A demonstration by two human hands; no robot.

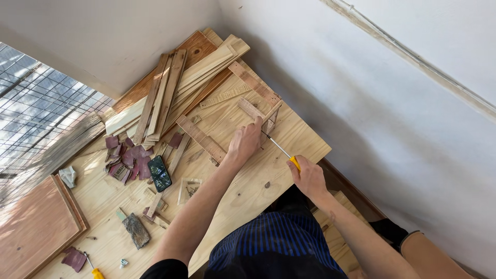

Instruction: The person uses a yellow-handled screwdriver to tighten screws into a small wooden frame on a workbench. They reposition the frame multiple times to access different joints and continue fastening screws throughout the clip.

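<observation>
The worktop (248,196) is pale yellowish pine with brown knots and fine grain lines. The stacked slats (175,88) run from light tan to reddish brown. The screwdriver (281,151) has a silvery shaft and a yellow handle. Scraps of sandpaper (126,157) are dull maroon. The phone (159,173) is black with a greenish sheen. The apron (274,243) shows blue and black vertical stripes. The wall (392,103) is off-white.
</observation>
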